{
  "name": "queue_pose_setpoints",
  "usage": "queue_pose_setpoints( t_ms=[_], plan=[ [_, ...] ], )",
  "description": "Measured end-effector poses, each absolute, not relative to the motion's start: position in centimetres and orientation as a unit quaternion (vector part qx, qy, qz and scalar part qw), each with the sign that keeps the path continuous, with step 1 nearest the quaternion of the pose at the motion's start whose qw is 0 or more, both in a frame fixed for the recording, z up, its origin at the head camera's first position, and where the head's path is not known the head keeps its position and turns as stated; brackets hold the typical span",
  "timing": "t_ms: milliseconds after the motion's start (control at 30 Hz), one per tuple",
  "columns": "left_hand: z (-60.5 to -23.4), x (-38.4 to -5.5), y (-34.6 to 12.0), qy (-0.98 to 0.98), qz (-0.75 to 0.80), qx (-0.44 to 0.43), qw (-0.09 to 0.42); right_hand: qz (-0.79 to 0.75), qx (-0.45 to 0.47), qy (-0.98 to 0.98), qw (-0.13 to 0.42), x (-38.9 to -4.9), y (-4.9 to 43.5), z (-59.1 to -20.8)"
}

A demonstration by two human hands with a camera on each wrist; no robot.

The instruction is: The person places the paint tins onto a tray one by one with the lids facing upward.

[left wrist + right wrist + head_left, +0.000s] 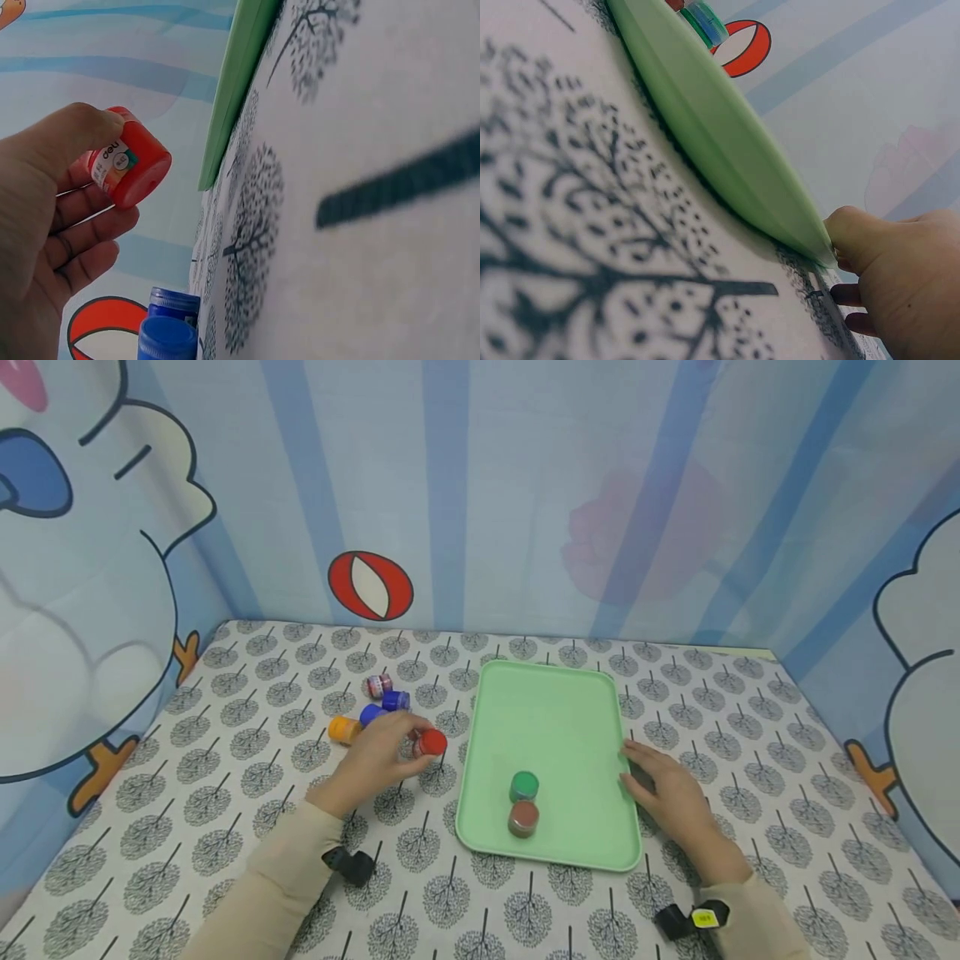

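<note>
My left hand (382, 752) pinches a small red paint jar (432, 742) between thumb and fingers, left of the green tray (555, 718). In the left wrist view the red jar (135, 161) is tilted, its "deli" label showing, and it is held clear of the cloth. My right hand (667, 785) is at the tray's right rim, thumb and fingertips touching the edge. The right wrist view shows the thumb against the tray rim (810, 225). On the tray, near its front left, a green-lidded jar (524, 786) stands just behind a brown-lidded jar (523, 818).
Left of the tray are an orange jar (343, 730), a blue jar (371, 714) partly behind my left hand, a darker blue jar (396, 700) and a jar with a patterned label (378, 685). A tree-print cloth (420, 852) covers the table; a cartoon curtain (510, 510) hangs behind.
</note>
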State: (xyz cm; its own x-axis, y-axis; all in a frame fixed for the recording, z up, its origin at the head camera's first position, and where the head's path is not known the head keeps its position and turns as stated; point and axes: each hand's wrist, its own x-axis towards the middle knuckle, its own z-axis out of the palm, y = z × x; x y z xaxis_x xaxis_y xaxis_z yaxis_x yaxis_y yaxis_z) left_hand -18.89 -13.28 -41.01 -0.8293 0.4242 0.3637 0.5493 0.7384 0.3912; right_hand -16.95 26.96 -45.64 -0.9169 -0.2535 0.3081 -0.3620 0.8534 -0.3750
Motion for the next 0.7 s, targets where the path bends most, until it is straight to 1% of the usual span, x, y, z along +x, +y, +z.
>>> queue_pose_setpoints(
  t_ms=[167,700],
  plan=[
    [-41.0,-19.1,-12.6,-0.926,-0.249,-0.262,0.112,0.218,0.160,-0.955,0.125,-17.0,26.9,-45.5],
    [-41.2,-19.4,-10.4,-0.914,-0.265,-0.284,0.116,0.214,0.153,-0.958,0.113,-16.9,26.9,-45.2]
  ],
)
